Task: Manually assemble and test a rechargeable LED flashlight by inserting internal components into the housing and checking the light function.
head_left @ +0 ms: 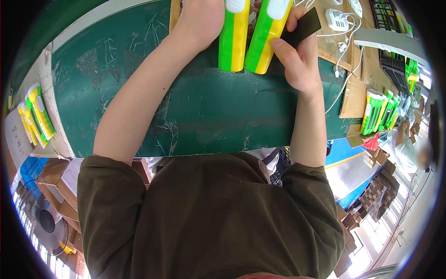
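Two flashlight-shaped green-and-yellow bodies lie side by side at the top, each with a white oval part: a left flashlight (232,42) and a right flashlight (264,42). Against the left one's side is my left hand (203,21); its fingers run behind it or out of the picture and are hidden. My right hand (302,60) is closed around a thin dark rectangular piece (304,28), which slants up to the right. The thumb of that hand rests on the yellow side of the right flashlight.
A scuffed green tabletop (209,116) lies under my arms. White cables and a white power strip (337,19) are at upper right. More green-and-yellow flashlights (378,111) stand in a box at right, others (37,114) at far left. A fan (49,221) is lower left.
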Motion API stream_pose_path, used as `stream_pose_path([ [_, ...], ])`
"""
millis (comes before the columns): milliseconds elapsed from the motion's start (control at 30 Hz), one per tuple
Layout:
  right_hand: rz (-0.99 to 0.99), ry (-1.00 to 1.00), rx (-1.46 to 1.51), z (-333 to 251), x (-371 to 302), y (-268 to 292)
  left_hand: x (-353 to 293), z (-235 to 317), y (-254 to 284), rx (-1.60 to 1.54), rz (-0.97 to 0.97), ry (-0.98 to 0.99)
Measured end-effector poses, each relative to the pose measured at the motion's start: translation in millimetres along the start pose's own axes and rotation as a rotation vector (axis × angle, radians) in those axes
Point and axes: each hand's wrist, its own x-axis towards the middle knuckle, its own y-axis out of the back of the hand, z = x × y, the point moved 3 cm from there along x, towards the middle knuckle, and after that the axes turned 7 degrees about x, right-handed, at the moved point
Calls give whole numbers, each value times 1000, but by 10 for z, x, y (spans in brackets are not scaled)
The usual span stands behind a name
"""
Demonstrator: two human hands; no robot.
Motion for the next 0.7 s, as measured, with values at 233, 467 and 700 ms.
stream_pose_path([
  [233,219,-62,284,86,25,136,20,-118,73,239,167,43],
  [467,576,47,-120,107,56,232,-61,-106,41,-86,246,287],
  [700,485,300,-325,5,38,96,-15,-128,56,-67,62,349],
])
